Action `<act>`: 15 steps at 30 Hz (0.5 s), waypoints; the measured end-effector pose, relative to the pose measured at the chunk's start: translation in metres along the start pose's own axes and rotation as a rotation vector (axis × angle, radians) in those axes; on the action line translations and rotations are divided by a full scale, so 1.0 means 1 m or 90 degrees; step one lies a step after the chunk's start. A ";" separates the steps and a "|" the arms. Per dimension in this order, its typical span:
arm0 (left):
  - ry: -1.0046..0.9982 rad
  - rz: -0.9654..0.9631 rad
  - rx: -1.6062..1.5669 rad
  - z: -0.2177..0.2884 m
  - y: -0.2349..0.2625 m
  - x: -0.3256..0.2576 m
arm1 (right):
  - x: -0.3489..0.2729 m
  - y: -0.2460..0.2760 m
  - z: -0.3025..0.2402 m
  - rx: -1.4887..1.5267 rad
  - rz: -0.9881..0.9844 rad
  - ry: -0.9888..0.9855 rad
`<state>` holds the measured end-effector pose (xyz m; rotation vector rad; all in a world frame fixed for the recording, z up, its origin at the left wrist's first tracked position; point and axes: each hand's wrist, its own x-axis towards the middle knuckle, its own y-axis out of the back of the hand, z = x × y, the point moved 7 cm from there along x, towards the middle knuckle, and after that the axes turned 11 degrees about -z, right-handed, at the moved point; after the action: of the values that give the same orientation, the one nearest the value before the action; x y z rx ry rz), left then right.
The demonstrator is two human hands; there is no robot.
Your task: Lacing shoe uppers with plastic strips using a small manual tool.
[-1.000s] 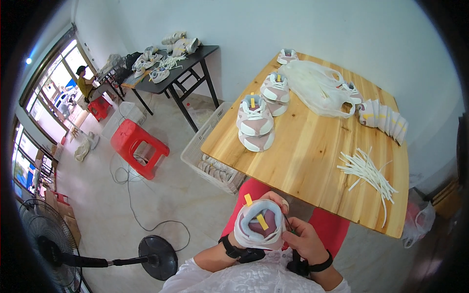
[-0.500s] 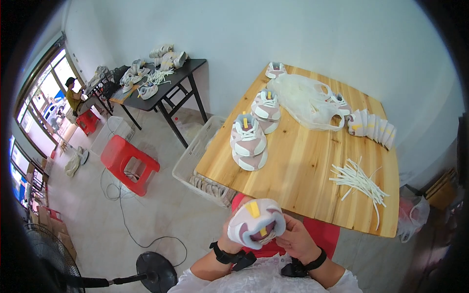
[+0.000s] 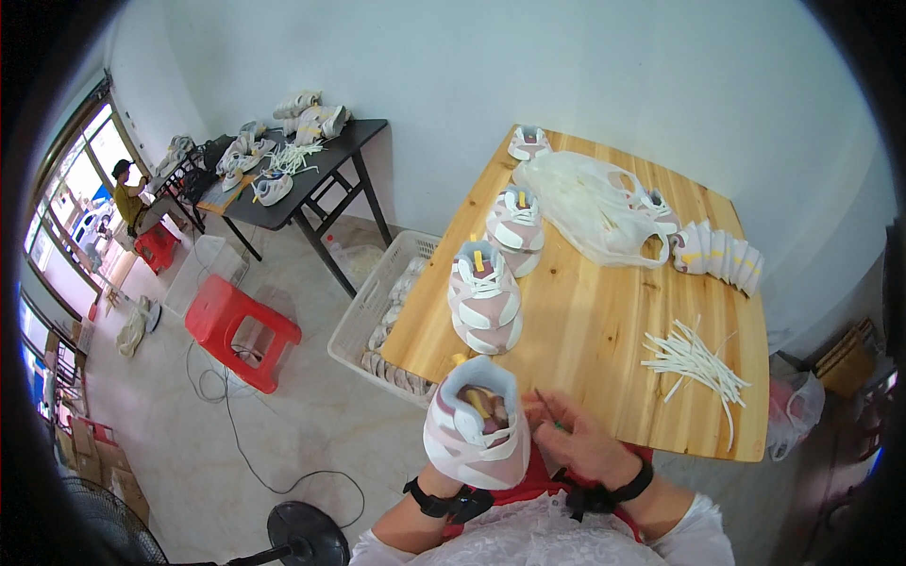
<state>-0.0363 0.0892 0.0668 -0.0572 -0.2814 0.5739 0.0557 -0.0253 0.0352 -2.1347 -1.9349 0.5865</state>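
A pink and white shoe upper [image 3: 477, 443] with a grey collar hangs over the near left edge of the wooden table. Behind it my left hand [image 3: 433, 480] grips it, its fingers mostly hidden. Just to the right, over the table edge, my right hand [image 3: 587, 438] is curled around a thin dark tool [image 3: 542, 403] with a bit of green near the fingers. Laced shoe uppers [image 3: 485, 292] stand nested in a row along the table's left edge. White laces [image 3: 700, 365] lie loose in a pile at the right.
A clear plastic bag [image 3: 590, 208] and a row of nested shoe pieces [image 3: 717, 257] lie on the wooden table [image 3: 595, 330]. White crate [image 3: 349, 325] with shoe parts, red stool [image 3: 241, 325] and black table [image 3: 330, 160] stand left. A fan [image 3: 307, 533] is near; a person [image 3: 129, 198] sits far left.
The shoe upper has turned so its collar opening faces up, and has moved up a little. My right hand has come away from it to the right, with the thin tool now showing.
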 end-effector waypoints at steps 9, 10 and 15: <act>0.128 -0.157 -0.471 -0.025 -0.020 0.016 | 0.042 -0.001 -0.086 -0.118 -0.115 -0.170; 0.115 -0.065 -0.577 -0.019 -0.018 0.024 | 0.051 0.009 -0.097 -0.169 -0.047 -0.121; 0.108 -0.061 -0.305 -0.045 0.014 0.041 | 0.109 0.026 -0.160 -0.457 0.050 0.175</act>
<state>0.0019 0.1248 0.0318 -0.5501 -0.2501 0.3934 0.1536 0.0975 0.1520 -2.5032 -2.1025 -0.4579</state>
